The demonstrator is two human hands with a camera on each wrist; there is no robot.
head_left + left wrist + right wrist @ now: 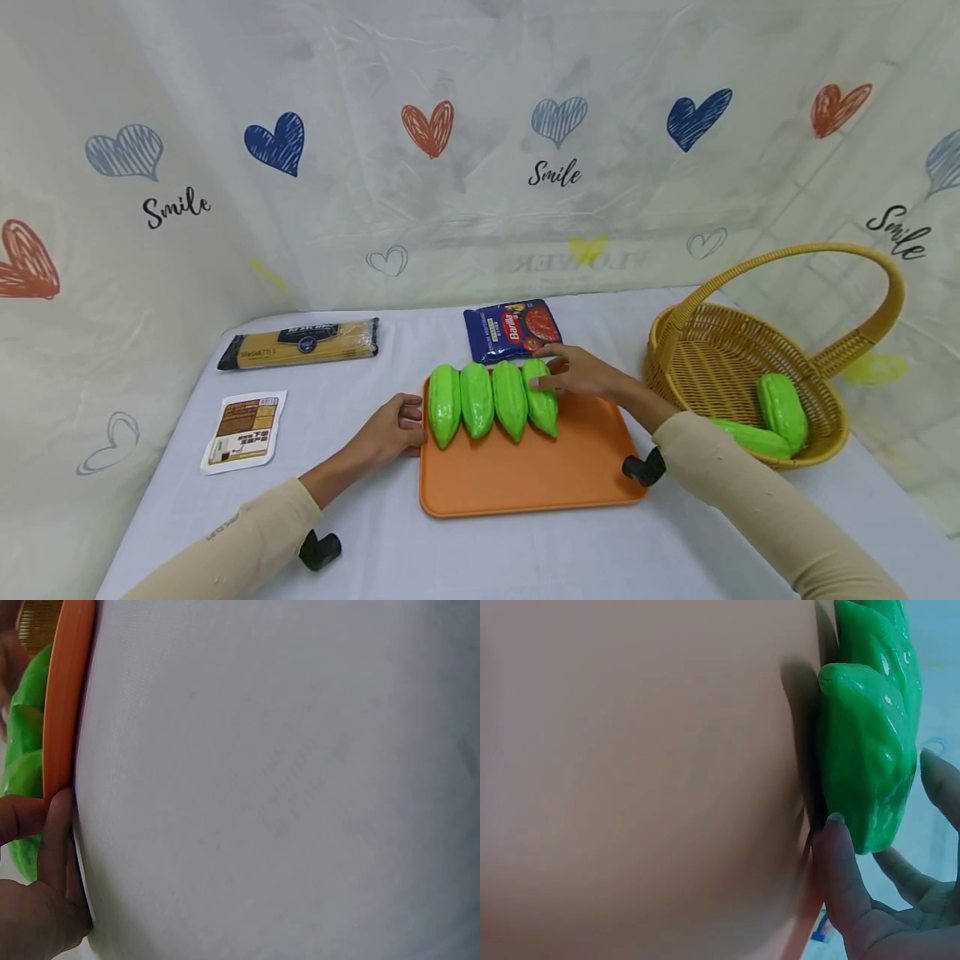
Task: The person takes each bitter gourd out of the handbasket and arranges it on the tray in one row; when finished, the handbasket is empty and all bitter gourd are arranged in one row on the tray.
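Seemingly I'm arranging green vegetables point(542, 414) on the tray point(525, 475), left hand point(386, 429) pinching it, right hand point(583, 372) spreading loosely around one; next is probably needing clean withdrawal.

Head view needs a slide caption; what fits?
Four ridged green items lined up on an orange tray, left hand at its edge, right hand at the rightmost one.

L hand point(386, 432): fingers point(54, 844) curled | R hand point(582, 372): fingers spread | arms point(750, 496) fwd

Beige sleeves point(240, 533) with lettering point(222, 527) on the left, black pieces point(320, 551) near cuffs point(306, 505)
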